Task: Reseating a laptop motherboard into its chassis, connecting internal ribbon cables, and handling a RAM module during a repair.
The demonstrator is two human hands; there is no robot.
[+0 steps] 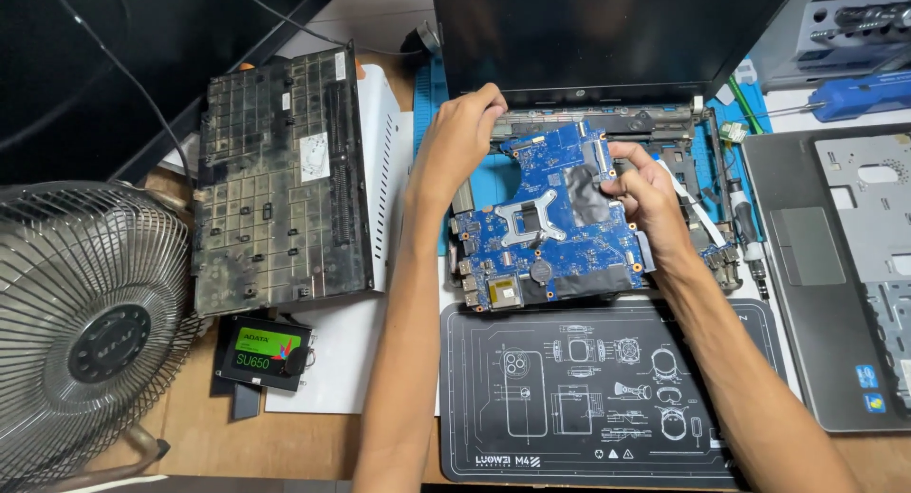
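I have the blue board (555, 218) lifted at a tilt over the open laptop base (664, 128), above the dark mat (607, 398). My left hand (455, 142) pinches its top left corner; my right hand (645, 194) grips the right edge, fingers closed on it. A white ribbon cable (691, 201) runs just beside my right hand; if it catches on the board, pulling could tear it. My thumb lies near the chips, and a slip could knock the board against the base.
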